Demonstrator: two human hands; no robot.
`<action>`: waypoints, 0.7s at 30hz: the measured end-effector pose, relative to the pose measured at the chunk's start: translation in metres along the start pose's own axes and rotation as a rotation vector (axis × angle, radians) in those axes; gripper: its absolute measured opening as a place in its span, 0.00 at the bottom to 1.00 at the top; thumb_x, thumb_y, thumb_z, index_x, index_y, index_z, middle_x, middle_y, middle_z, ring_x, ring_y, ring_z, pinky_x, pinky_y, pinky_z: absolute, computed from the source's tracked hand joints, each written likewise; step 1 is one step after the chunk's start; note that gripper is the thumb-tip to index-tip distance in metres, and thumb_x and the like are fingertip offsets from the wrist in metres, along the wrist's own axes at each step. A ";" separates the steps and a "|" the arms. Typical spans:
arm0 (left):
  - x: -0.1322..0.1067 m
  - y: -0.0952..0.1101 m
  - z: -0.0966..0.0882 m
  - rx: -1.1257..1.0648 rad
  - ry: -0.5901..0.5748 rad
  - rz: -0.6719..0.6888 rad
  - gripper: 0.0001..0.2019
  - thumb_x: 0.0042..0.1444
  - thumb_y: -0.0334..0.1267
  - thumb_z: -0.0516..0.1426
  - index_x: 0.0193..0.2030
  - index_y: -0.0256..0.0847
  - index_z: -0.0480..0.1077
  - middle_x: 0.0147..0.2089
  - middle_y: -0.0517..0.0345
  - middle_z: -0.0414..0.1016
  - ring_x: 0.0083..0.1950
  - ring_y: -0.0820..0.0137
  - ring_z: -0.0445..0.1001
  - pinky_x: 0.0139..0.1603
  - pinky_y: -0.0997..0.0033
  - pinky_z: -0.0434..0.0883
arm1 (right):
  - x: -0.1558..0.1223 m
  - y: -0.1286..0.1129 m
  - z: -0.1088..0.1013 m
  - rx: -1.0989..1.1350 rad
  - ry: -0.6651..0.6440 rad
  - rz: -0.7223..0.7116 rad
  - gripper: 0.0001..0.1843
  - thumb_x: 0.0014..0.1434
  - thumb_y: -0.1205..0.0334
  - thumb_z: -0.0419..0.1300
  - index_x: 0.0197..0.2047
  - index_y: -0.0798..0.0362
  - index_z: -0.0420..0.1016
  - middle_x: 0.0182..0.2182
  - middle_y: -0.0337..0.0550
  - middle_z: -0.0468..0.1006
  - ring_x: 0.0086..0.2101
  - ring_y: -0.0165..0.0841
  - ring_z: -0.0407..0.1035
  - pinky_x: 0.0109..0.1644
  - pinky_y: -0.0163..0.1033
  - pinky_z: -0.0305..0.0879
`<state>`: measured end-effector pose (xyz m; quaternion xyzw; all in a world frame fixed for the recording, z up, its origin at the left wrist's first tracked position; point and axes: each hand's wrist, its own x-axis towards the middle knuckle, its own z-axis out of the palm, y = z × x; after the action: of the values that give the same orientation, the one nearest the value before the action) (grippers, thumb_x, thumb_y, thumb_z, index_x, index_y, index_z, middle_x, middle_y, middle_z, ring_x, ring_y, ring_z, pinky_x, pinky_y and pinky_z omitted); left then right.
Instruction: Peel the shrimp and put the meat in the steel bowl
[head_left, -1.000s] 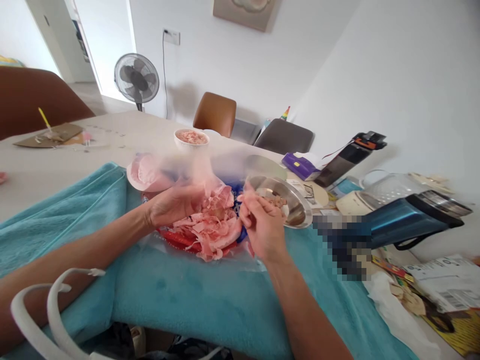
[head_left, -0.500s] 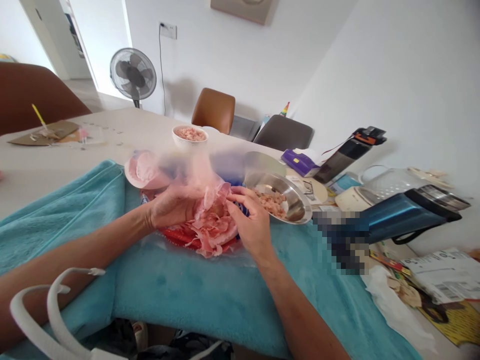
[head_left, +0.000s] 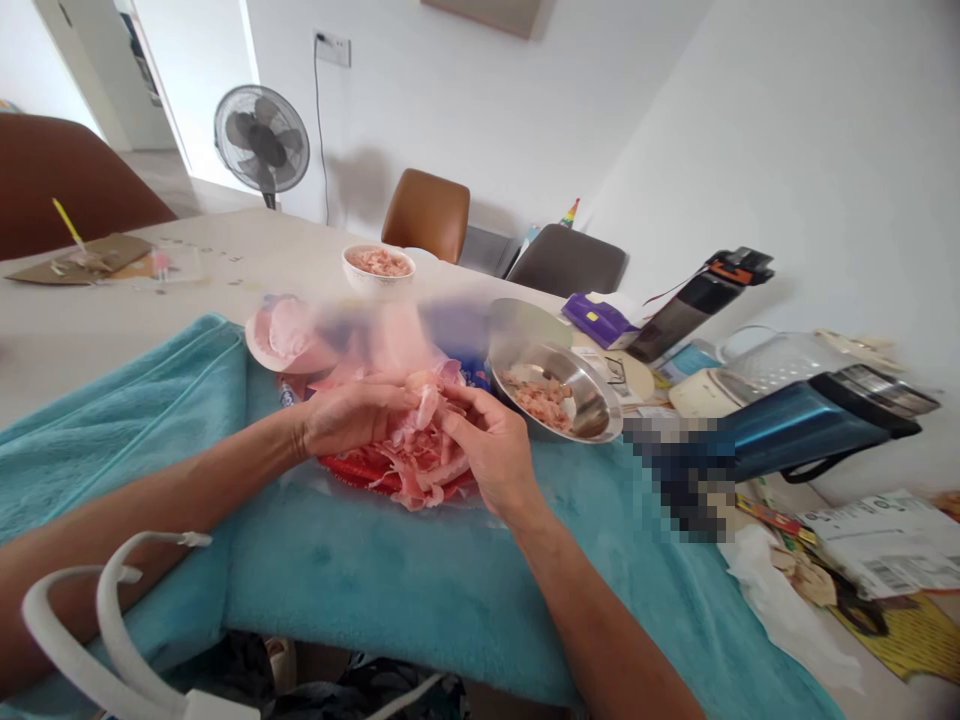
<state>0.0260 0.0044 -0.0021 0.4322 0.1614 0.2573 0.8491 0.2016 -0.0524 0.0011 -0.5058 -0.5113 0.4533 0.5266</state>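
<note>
A heap of thin pink slices (head_left: 424, 455) lies on a clear plastic bag with red print, spread on a teal towel (head_left: 390, 580). My left hand (head_left: 349, 415) is curled over the left of the heap, its fingertips pinching a pink slice at the top. My right hand (head_left: 487, 450) meets it from the right, fingers pinched on the same slice. Just right of my hands stands a steel bowl (head_left: 592, 400) with small pink pieces inside.
A white bowl (head_left: 377, 265) of pink pieces stands farther back on the pale table, with a pink plate (head_left: 289, 340) at the left. At right lie a blue thermos flask (head_left: 810, 425), a purple box (head_left: 600, 322), papers and a dark bottle. Brown chairs and a fan stand behind.
My right hand has come back from the steel bowl to the pink heap and now pinches a slice together with my left hand, which has hardly moved.
</note>
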 end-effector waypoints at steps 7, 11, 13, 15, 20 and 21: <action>-0.001 -0.003 0.001 0.089 0.089 0.027 0.09 0.50 0.31 0.67 0.38 0.39 0.75 0.34 0.60 0.78 0.36 0.75 0.76 0.39 0.78 0.73 | 0.001 0.000 -0.004 -0.041 -0.081 0.002 0.07 0.53 0.57 0.64 0.28 0.52 0.78 0.16 0.33 0.68 0.19 0.26 0.61 0.23 0.32 0.57; -0.001 -0.001 0.002 0.197 0.140 0.083 0.08 0.50 0.33 0.67 0.37 0.40 0.75 0.34 0.61 0.77 0.35 0.76 0.74 0.36 0.79 0.71 | 0.001 -0.001 -0.005 -0.061 -0.074 -0.002 0.08 0.54 0.57 0.62 0.28 0.52 0.75 0.14 0.31 0.65 0.16 0.25 0.58 0.21 0.33 0.54; -0.001 0.000 0.001 0.263 0.167 0.095 0.09 0.50 0.33 0.67 0.39 0.40 0.75 0.33 0.60 0.76 0.34 0.75 0.74 0.34 0.78 0.70 | 0.000 -0.001 -0.003 -0.099 -0.047 -0.039 0.08 0.53 0.58 0.62 0.28 0.52 0.75 0.15 0.31 0.65 0.17 0.25 0.58 0.21 0.33 0.54; -0.001 0.001 -0.001 0.318 0.171 0.098 0.11 0.49 0.33 0.67 0.40 0.40 0.75 0.34 0.60 0.76 0.35 0.73 0.74 0.35 0.76 0.71 | -0.001 -0.001 -0.001 -0.125 -0.014 -0.068 0.08 0.54 0.58 0.61 0.27 0.52 0.74 0.16 0.32 0.65 0.18 0.26 0.58 0.23 0.33 0.55; -0.002 0.000 -0.001 0.442 0.161 0.089 0.12 0.48 0.35 0.66 0.40 0.39 0.73 0.35 0.59 0.74 0.37 0.71 0.73 0.36 0.74 0.70 | -0.005 -0.002 0.005 -0.166 0.050 -0.053 0.10 0.56 0.58 0.59 0.25 0.52 0.70 0.17 0.32 0.65 0.20 0.27 0.59 0.25 0.34 0.56; -0.001 0.000 -0.001 0.464 0.152 0.086 0.11 0.49 0.36 0.66 0.39 0.39 0.72 0.35 0.58 0.74 0.37 0.70 0.73 0.36 0.74 0.70 | -0.006 -0.003 0.006 -0.175 0.048 -0.050 0.11 0.56 0.58 0.59 0.24 0.52 0.69 0.17 0.33 0.65 0.20 0.27 0.59 0.25 0.33 0.56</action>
<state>0.0245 0.0040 -0.0026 0.6015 0.2609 0.2808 0.7009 0.1949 -0.0582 0.0033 -0.5476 -0.5488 0.3811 0.5037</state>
